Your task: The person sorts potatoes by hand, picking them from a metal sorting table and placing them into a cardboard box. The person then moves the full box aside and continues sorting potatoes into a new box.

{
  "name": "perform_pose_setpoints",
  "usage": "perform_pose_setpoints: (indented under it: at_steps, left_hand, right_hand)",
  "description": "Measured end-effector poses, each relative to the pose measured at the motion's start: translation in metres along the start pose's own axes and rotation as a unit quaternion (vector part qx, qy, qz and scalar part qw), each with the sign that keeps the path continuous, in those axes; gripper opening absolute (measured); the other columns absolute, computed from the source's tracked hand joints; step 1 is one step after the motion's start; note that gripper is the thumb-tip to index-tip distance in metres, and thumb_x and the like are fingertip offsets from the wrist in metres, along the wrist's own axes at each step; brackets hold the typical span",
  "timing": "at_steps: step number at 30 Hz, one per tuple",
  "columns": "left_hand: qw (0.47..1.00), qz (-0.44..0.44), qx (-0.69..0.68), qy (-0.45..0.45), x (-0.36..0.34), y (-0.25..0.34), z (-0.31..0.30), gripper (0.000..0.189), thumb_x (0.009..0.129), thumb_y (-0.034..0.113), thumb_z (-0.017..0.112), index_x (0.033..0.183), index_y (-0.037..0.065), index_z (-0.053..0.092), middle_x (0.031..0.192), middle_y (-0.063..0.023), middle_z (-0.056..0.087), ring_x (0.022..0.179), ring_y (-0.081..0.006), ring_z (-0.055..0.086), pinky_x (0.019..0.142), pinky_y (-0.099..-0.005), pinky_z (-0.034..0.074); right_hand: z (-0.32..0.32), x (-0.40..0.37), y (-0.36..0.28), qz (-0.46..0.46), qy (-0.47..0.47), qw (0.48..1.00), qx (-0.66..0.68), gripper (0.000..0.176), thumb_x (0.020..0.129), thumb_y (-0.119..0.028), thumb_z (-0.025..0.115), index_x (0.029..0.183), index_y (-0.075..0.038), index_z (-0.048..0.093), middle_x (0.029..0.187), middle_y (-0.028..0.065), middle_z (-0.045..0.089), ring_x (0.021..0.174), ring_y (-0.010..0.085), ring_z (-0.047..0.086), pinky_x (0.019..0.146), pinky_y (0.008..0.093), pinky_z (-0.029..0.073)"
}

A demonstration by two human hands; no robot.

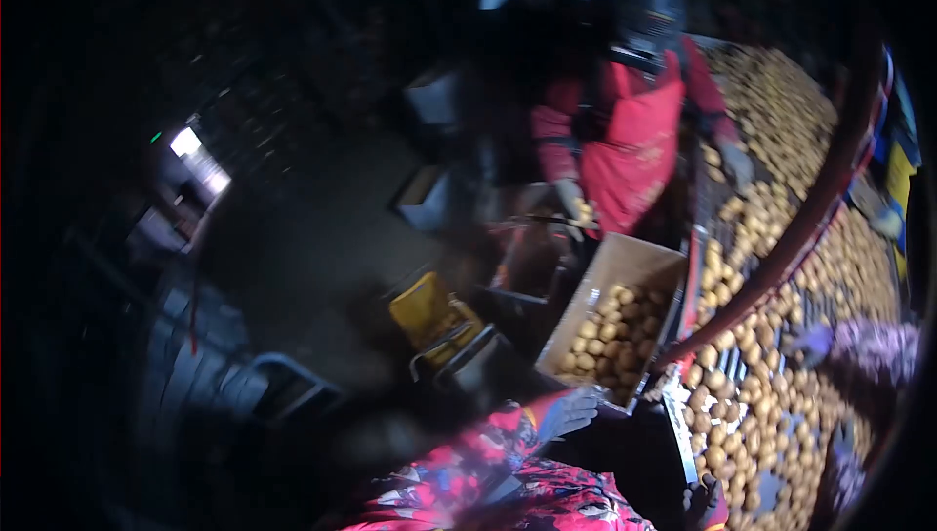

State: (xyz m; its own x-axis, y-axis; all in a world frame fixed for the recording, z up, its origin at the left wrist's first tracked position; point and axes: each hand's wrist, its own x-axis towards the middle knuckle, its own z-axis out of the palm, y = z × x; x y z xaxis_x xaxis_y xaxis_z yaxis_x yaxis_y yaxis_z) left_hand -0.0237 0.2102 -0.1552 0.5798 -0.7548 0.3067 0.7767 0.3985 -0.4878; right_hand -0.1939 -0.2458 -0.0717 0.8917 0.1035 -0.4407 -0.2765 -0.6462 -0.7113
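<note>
My left hand (573, 410), in a grey glove with a pink patterned sleeve, reaches to the near lower corner of a cardboard box (584, 308). Its fingers are stretched out, and nothing shows in them. Potatoes (615, 336) fill the lower part of the box, which stands tilted beside the sorting table. In a dark glove, my right hand (701, 497) is at the table's near metal edge (680, 428); blur and shadow hide whether it grips anything. Many potatoes (737, 433) lie on the table to its right.
A co-worker in a red apron (634, 141) stands beyond the box, gloved hands near potatoes. A dark red bar (771, 272) crosses the table. Other workers' hands (815, 341) reach in from the right. A yellow crate (427, 314) and other boxes (427, 197) stand at left.
</note>
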Motion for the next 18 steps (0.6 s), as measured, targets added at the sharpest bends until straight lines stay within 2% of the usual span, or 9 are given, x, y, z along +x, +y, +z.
perform_pose_setpoints:
  at_steps: [2,5,6,7,8,10,11,14,18]
  left_hand:
    - [0.969,0.043,0.241,-0.025,-0.02,0.001,-0.011,0.043,0.104,0.027,0.04,0.145,0.011,0.04,0.14,-0.0086,0.05,0.135,-0.0241,0.044,0.116,-0.0388,0.033]
    - [0.866,0.219,0.401,0.203,-0.039,-0.075,0.06,0.043,0.105,0.028,0.038,0.144,0.012,0.041,0.14,-0.0082,0.051,0.134,-0.0241,0.045,0.116,-0.0388,0.035]
    - [0.801,0.273,0.434,0.31,-0.037,-0.105,0.084,0.043,0.105,0.029,0.038,0.144,0.012,0.041,0.14,-0.0082,0.051,0.134,-0.0242,0.046,0.115,-0.0389,0.035]
    - [0.831,0.257,0.426,0.25,-0.053,-0.108,0.08,0.042,0.104,0.031,0.044,0.142,0.013,0.044,0.135,-0.0069,0.055,0.127,-0.0232,0.052,0.112,-0.0386,0.04]
    - [0.798,0.286,0.425,0.317,-0.058,-0.118,0.078,0.042,0.103,0.033,0.046,0.141,0.014,0.045,0.133,-0.0062,0.056,0.125,-0.0228,0.054,0.11,-0.0384,0.042]
    - [0.724,0.328,0.413,0.444,-0.059,-0.131,0.068,0.043,0.101,0.036,0.051,0.14,0.015,0.048,0.129,-0.0049,0.058,0.119,-0.0219,0.058,0.105,-0.0381,0.046]
    - [0.742,0.314,0.415,0.423,-0.058,-0.135,0.063,0.043,0.101,0.037,0.052,0.139,0.016,0.049,0.128,-0.0047,0.059,0.118,-0.0219,0.059,0.104,-0.038,0.046]
    - [0.797,0.25,0.413,0.362,-0.049,-0.14,0.043,0.043,0.1,0.039,0.054,0.137,0.019,0.052,0.125,-0.0041,0.062,0.113,-0.0217,0.061,0.1,-0.0377,0.048]
    - [0.85,0.162,0.427,0.264,-0.009,-0.165,0.05,0.038,0.099,0.033,0.053,0.128,0.008,0.052,0.119,-0.0082,0.061,0.11,-0.0273,0.058,0.098,-0.0436,0.047]
  right_hand:
    - [0.03,0.048,0.085,-0.139,-0.012,0.974,0.18,0.033,0.102,-0.028,0.049,0.126,-0.006,0.057,0.128,0.0102,0.057,0.122,0.0241,0.05,0.106,0.0398,0.042]
    - [0.006,0.044,-0.05,0.118,-0.008,0.808,0.577,0.033,0.104,-0.028,0.044,0.127,-0.007,0.056,0.127,0.0066,0.057,0.119,0.0199,0.05,0.104,0.0366,0.042]
    - [0.006,0.049,-0.048,0.096,-0.051,0.825,0.555,0.034,0.104,-0.029,0.044,0.127,-0.008,0.057,0.126,0.0067,0.057,0.119,0.0199,0.05,0.106,0.0362,0.041]
    - [0.018,0.07,-0.001,-0.107,-0.054,0.948,0.295,0.034,0.104,-0.03,0.044,0.126,-0.008,0.057,0.124,0.0065,0.057,0.117,0.0195,0.051,0.105,0.0351,0.041]
    - [0.032,0.09,0.046,-0.301,-0.047,0.953,0.003,0.033,0.104,-0.03,0.044,0.126,-0.009,0.057,0.122,0.0063,0.057,0.115,0.0191,0.051,0.104,0.034,0.041]
    - [0.008,0.039,-0.049,0.068,-0.079,0.862,0.496,0.032,0.104,-0.031,0.043,0.122,-0.01,0.059,0.118,0.0071,0.058,0.113,0.0192,0.052,0.1,0.035,0.043]
    - [-0.008,0.011,-0.087,-0.06,0.006,0.996,0.058,0.032,0.102,-0.032,0.046,0.116,-0.008,0.062,0.11,0.0095,0.061,0.103,0.0212,0.058,0.091,0.0375,0.048]
    - [0.007,0.007,-0.025,0.052,0.005,0.835,0.549,0.03,0.099,-0.032,0.053,0.107,-0.006,0.066,0.101,0.0097,0.065,0.089,0.0221,0.063,0.078,0.0413,0.053]
    - [-0.009,-0.023,0.004,0.165,0.056,0.748,0.641,0.041,0.096,-0.038,0.056,0.123,-0.008,0.054,0.102,0.0095,0.062,0.078,0.0225,0.061,0.07,0.0317,0.056]
